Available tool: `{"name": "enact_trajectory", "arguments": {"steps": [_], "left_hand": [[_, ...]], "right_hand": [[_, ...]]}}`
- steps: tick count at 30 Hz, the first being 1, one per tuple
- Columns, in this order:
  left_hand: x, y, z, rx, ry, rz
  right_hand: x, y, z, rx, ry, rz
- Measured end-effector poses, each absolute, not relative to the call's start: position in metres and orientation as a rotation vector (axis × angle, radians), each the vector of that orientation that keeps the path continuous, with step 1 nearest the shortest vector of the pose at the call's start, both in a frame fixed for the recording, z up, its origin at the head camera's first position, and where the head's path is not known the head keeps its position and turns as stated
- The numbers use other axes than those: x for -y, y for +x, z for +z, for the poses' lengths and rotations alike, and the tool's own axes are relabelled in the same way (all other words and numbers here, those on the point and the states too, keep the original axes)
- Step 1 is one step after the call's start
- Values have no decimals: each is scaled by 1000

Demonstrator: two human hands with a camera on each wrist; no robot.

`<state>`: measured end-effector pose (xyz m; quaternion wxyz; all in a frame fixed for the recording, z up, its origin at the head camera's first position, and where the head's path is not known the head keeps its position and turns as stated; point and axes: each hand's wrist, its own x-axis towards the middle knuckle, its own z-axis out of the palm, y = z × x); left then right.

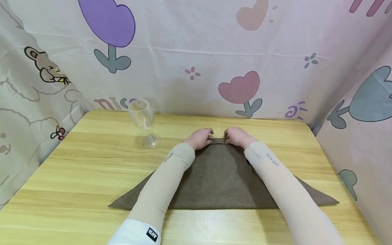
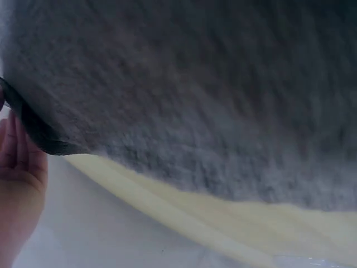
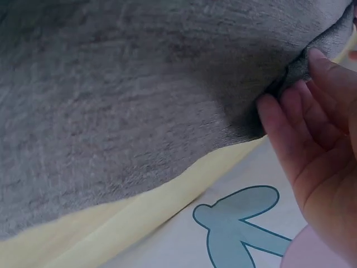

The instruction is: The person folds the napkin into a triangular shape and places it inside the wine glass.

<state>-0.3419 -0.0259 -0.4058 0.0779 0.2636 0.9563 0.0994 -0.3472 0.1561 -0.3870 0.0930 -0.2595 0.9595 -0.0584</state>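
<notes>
A brown-grey cloth (image 1: pixel 220 180) lies on the table with its straight edge toward me and pointed corners out to both sides. Its far end is turned over into a narrow folded strip. My left hand (image 1: pixel 200 138) pinches the left end of that strip, and my right hand (image 1: pixel 239 136) pinches the right end, a short gap between them. In the right wrist view, the thumb and fingers of the right hand (image 3: pixel 323 123) hold the folded cloth edge (image 3: pixel 295 70). The left wrist view shows only part of the left hand (image 2: pixel 22 162) at the cloth's curled edge.
A clear wine glass (image 1: pixel 147 122) stands upright on the table, left of the cloth and beyond my left forearm. The wooden table (image 1: pixel 76 170) is bounded behind and at both sides by a patterned fabric curtain (image 1: pixel 171 41).
</notes>
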Motion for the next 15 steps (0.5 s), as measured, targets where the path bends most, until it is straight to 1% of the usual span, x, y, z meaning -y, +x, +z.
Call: {"name": "enact_trajectory", "arguments": {"steps": [4, 7, 15], "left_hand": [[25, -339, -403, -2921, 706, 117], [22, -339, -401, -2935, 678, 70], [19, -340, -403, -2943, 726, 46]], "right_hand": [[-155, -348, -388, -2848, -724, -105], [-155, -347, -387, -2874, -714, -30], [-154, -345, -387, -2908, -762, 10]]}}
